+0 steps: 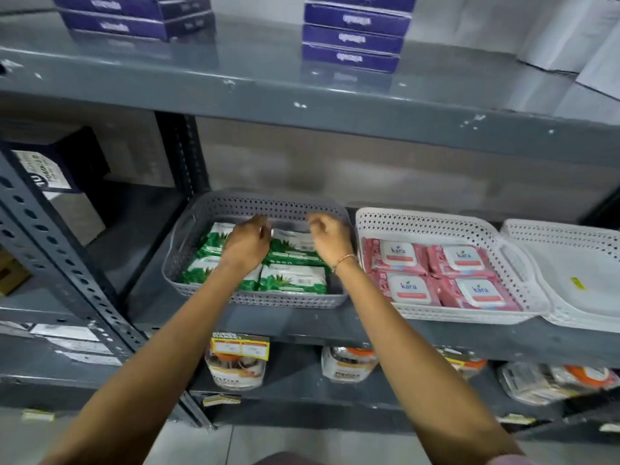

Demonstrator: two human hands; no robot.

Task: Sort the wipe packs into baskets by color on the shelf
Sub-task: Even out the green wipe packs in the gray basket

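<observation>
A grey perforated basket (268, 300) sits on the middle shelf and holds several green wipe packs (293, 280). To its right, a white basket (419, 219) holds several pink wipe packs (406, 286). My left hand (246, 243) hovers over the back green packs with bent fingers pointing down. My right hand (330, 238), with a thin bracelet at the wrist, is just above the back right green pack, fingers loosely curled. I see nothing held in either hand. Part of the green packs is hidden under my left hand and forearm.
A second white basket (570, 236) at the far right holds only a yellow sticker. Purple boxes (352, 38) are stacked on the shelf above. Bagged goods (238, 360) lie on the shelf below. A slotted metal upright (67, 263) and a black box (50, 169) stand at left.
</observation>
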